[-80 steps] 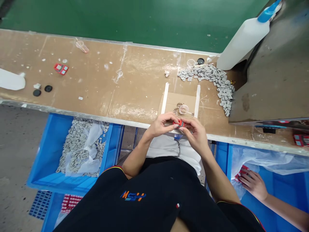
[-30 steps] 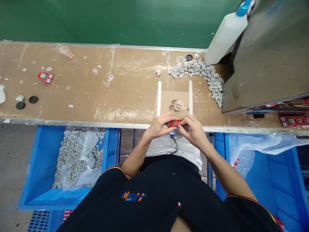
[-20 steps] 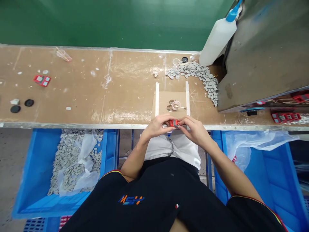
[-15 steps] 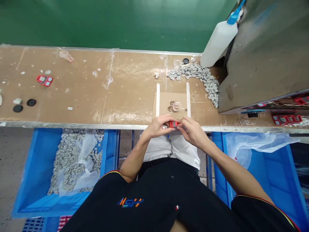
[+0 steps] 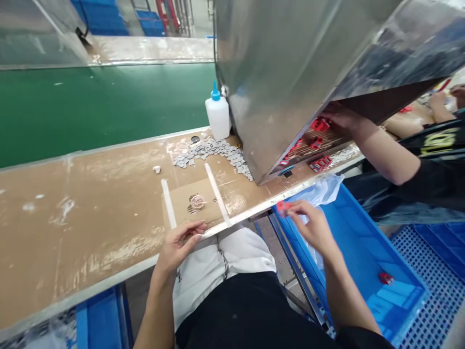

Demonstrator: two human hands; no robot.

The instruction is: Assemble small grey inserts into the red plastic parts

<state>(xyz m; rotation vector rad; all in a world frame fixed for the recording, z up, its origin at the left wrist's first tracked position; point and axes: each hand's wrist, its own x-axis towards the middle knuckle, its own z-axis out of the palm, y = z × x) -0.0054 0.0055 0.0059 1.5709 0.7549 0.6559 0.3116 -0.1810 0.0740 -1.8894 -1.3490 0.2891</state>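
My right hand (image 5: 310,225) pinches a small red toy car (image 5: 282,208), blurred by motion, just off the table's front edge and over the near corner of a blue bin (image 5: 370,242). At the table edge my left hand (image 5: 180,246) holds nothing; its thumb and fingers are apart. Beyond it, a cardboard piece (image 5: 181,194) lies between two white tape strips, with a small clear cup (image 5: 197,201) and a thin stick on it. A heap of small grey pieces (image 5: 218,150) spreads behind.
A white bottle with a blue nozzle (image 5: 218,116) stands beside a large metal housing (image 5: 276,87). Under the housing, a co-worker's arm (image 5: 381,150) reaches toward red toy cars (image 5: 320,124). Another red car (image 5: 385,278) lies in the blue bin.
My hands have parted. The right one has carried the red toy car rightward toward the blue bin; the left has let go. The view has turned right, bringing a co-worker's arm into sight.
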